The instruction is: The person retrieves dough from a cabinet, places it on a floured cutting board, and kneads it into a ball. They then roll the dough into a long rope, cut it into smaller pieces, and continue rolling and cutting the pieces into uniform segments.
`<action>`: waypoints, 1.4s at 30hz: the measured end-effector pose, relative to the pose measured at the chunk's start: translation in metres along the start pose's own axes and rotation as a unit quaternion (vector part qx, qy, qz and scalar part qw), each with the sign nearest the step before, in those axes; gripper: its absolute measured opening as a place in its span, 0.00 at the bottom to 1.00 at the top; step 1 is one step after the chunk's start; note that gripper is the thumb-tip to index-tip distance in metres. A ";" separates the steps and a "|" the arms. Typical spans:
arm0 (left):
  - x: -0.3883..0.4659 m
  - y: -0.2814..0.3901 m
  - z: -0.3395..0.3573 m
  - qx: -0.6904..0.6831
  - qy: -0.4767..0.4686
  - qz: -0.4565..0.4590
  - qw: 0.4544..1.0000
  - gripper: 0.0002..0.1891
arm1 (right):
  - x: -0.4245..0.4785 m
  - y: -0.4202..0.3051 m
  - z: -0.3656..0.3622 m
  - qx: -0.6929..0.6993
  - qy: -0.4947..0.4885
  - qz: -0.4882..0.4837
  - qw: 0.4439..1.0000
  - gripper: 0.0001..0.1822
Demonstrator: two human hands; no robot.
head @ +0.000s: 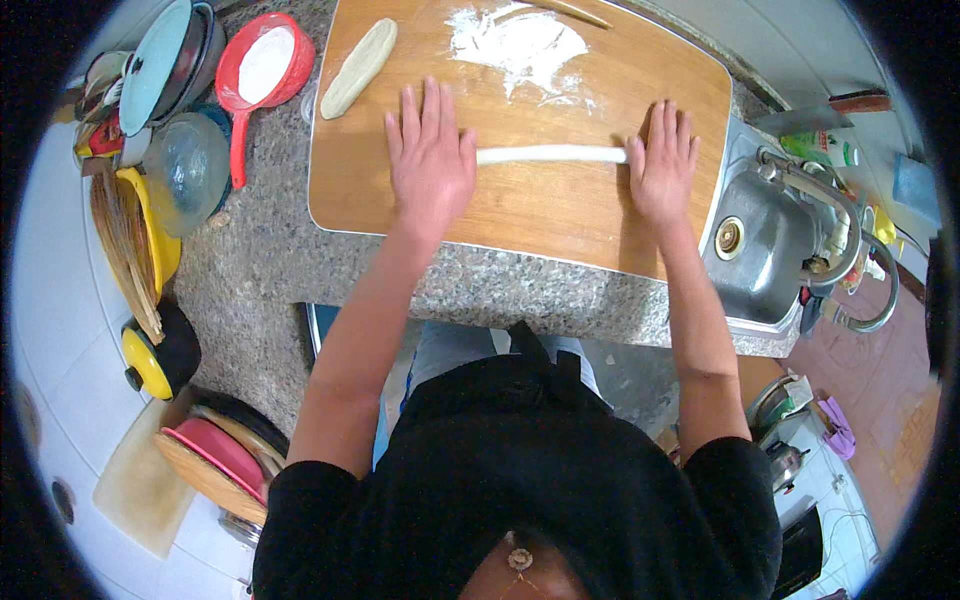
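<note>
A long thin rope of pale dough [552,154] lies across a wooden board [525,217]. Flat on its left end rests my left hand [431,157], palm down with the fingers pointing away from me. My right hand [664,165] lies the same way at the rope's right end. Both hands hide the ends of the rope under them. A thicker, flattened piece of dough [360,69] sits slantwise at the board's upper left. Beyond the rope, white flour [517,49] is spread on the board. A wooden rolling pin [574,11] shows in part at the far edge.
On the granite counter [255,247], left of the board, stand a red handled bowl of flour [234,135], a glass bowl [184,176] and stacked pots [161,67]. A steel sink [772,262] with a curved faucet [844,202] adjoins the board's right side.
</note>
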State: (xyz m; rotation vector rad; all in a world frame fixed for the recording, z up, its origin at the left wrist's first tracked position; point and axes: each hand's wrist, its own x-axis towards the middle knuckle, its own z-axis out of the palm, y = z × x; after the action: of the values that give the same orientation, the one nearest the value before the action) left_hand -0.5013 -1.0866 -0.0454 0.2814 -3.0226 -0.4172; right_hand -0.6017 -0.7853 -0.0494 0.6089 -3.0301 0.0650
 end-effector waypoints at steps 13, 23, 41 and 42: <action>-0.004 0.030 0.007 -0.035 -0.023 0.072 0.997 0.37 | 0.037 -0.121 -0.001 0.123 0.026 -0.124 0.984 0.40; -0.066 0.028 -0.011 -0.028 -0.106 0.095 0.989 0.41 | -0.032 -0.096 -0.020 0.060 -0.034 -0.115 0.991 0.45; -0.066 0.053 -0.003 -0.004 -0.025 0.038 0.999 0.35 | -0.035 -0.046 -0.018 0.084 -0.026 -0.209 0.974 0.44; -0.043 0.047 0.000 -0.023 0.020 -0.006 1.000 0.33 | -0.010 -0.051 -0.022 0.092 -0.001 -0.198 0.976 0.42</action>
State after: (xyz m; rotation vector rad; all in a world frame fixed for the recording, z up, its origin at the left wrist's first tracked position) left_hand -0.4677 -1.0338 -0.0345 0.3003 -2.9694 -0.4749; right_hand -0.5716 -0.8269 -0.0260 1.2113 -2.8580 0.3299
